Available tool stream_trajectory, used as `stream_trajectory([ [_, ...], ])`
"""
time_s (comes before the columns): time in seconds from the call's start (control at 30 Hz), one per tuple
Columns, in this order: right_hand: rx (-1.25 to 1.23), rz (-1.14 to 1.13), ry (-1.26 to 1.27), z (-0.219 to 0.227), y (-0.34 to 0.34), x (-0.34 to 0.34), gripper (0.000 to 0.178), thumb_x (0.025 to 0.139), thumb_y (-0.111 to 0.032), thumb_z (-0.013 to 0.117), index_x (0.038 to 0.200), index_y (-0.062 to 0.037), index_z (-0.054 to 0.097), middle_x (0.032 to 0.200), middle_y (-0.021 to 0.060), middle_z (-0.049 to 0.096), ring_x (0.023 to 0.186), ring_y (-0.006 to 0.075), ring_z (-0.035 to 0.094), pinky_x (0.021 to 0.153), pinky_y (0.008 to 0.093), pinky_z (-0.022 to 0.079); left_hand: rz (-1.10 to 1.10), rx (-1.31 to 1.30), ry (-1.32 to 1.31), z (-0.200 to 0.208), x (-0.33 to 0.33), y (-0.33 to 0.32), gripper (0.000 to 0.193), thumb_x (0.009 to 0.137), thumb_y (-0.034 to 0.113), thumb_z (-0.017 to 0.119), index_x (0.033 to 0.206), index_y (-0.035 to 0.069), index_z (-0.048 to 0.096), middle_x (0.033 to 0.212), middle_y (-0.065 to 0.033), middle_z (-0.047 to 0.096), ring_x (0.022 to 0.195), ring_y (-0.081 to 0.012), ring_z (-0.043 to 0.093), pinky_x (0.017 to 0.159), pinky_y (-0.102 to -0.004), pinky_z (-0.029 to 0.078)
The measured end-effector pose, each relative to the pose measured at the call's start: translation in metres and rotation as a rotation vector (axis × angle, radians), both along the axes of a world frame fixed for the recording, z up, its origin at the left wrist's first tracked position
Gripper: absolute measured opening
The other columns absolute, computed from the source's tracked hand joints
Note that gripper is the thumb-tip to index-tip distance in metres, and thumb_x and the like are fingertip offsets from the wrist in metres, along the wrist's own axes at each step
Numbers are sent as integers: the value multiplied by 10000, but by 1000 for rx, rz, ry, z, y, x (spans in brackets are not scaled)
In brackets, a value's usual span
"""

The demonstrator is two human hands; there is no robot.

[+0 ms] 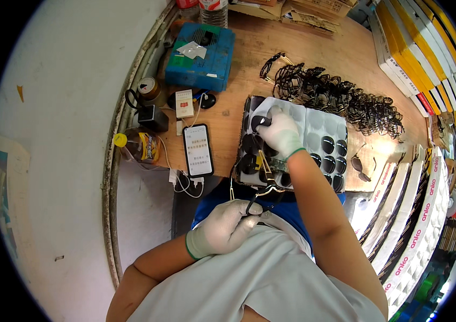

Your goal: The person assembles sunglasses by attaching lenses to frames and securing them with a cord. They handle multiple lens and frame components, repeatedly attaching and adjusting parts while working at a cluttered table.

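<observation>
My left hand (222, 228), in a white glove with a green cuff, is closed on a dark and gold eyeglass frame (267, 189) close to my body. The frame's temples point away from me. My right hand (281, 130), gloved the same way, reaches over a tray (331, 122) of round hollows. Its fingers pinch a dark lens (260, 122) at the tray's left part; the exact fingertip contact is partly hidden. Other dark lenses (328, 144) sit in hollows on the tray's right side, with more on the left.
Behind the tray lies a long heap of eyeglass frames (340, 96). A pair of sunglasses (365, 167) rests to its right. Leftward are a lit phone (198, 150) with cables, a blue case (200, 58) and a yellow-capped bottle (141, 146). Stacked boxes (416, 53) and white trays (407, 214) stand at right.
</observation>
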State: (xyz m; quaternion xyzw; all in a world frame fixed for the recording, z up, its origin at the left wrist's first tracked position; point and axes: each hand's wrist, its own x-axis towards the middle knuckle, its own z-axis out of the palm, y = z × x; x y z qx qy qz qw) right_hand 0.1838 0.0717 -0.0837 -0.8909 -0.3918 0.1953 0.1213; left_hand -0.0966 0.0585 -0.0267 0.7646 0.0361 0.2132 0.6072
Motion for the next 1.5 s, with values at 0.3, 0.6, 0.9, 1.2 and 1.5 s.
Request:
stream_trajectory([
  [0.3, 1022, -240, 791, 67, -162, -72, 269, 906, 14, 716, 1130, -4, 568, 1146, 115, 650, 1065, 167, 631, 912, 309, 499, 260, -145, 98, 13, 27, 8, 141, 1076, 102, 509, 1105, -35, 497, 1008, -183, 739, 899, -219, 745, 824, -327, 587],
  [0.6, 1051, -340, 752, 78, -215, -78, 309, 890, 59, 730, 1188, 32, 654, 1047, 99, 697, 933, 172, 673, 826, 297, 536, -97, -41, 309, 27, 84, -24, 305, 1117, 224, 448, 1240, -51, 492, 1008, -153, 723, 925, -217, 714, 867, -338, 563],
  [0.9, 1175, -186, 683, 85, -243, -50, 276, 922, 80, 676, 1196, 55, 650, 1027, 147, 701, 817, 160, 706, 712, 274, 564, -124, 76, 392, 48, 107, -44, 277, 1089, 151, 487, 1288, -41, 515, 987, -172, 747, 910, -281, 756, 831, -362, 588],
  [1.2, 1050, -194, 916, 84, -225, -35, 267, 962, 14, 662, 1223, 49, 621, 1071, 112, 655, 963, 153, 667, 838, 308, 567, -127, 135, 525, 70, 107, -50, 260, 1059, 154, 495, 1178, -75, 529, 929, -191, 749, 869, -344, 753, 779, -409, 581],
  [1.5, 1163, -300, 1650, 39, -228, -52, 382, 990, -239, 662, 1171, 96, 630, 1110, 146, 683, 1005, 209, 646, 939, 395, 511, -376, -28, 570, 62, 106, -31, 273, 1060, 171, 481, 1190, -64, 531, 950, -172, 753, 901, -314, 754, 803, -398, 574],
])
